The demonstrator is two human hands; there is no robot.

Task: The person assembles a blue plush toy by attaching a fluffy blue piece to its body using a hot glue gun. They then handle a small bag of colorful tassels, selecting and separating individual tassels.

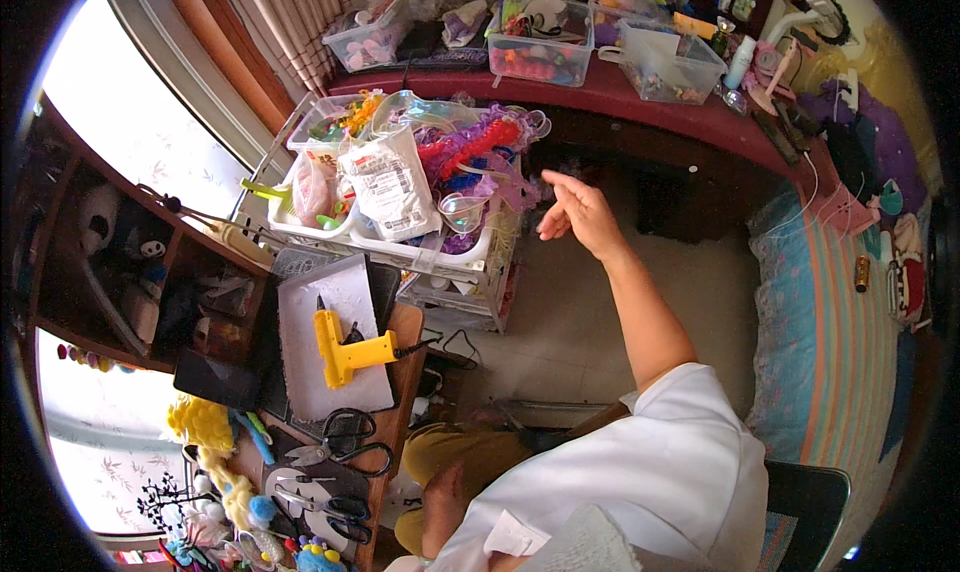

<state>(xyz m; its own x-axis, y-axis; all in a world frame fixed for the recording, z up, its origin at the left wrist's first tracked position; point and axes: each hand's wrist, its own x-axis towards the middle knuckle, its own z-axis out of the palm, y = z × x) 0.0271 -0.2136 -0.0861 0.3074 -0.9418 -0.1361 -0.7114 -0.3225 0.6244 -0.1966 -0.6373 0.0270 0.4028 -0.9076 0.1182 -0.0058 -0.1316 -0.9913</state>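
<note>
My right hand [576,216] reaches out with its fingers partly spread and holds nothing. It hovers beside the right end of a white wheeled storage cart, near purple mesh ribbon [517,191]. A white printed packet [390,186] lies across the cart's top bins, with a red garland [487,143] behind it. Low over my lap, part of my left hand [448,489] shows against my brown trousers; its fingers are too unclear to read. A yellow hot glue gun [352,351] lies on a white tray [300,381] on the desk.
Black-handled scissors [352,444] lie near the desk edge [405,332], with more cutting tools and yellow and blue fluffy craft pieces [201,422] around them. Clear plastic bins [540,54] line a dark red counter [457,84]. To the right is a bed with a striped cover [840,362].
</note>
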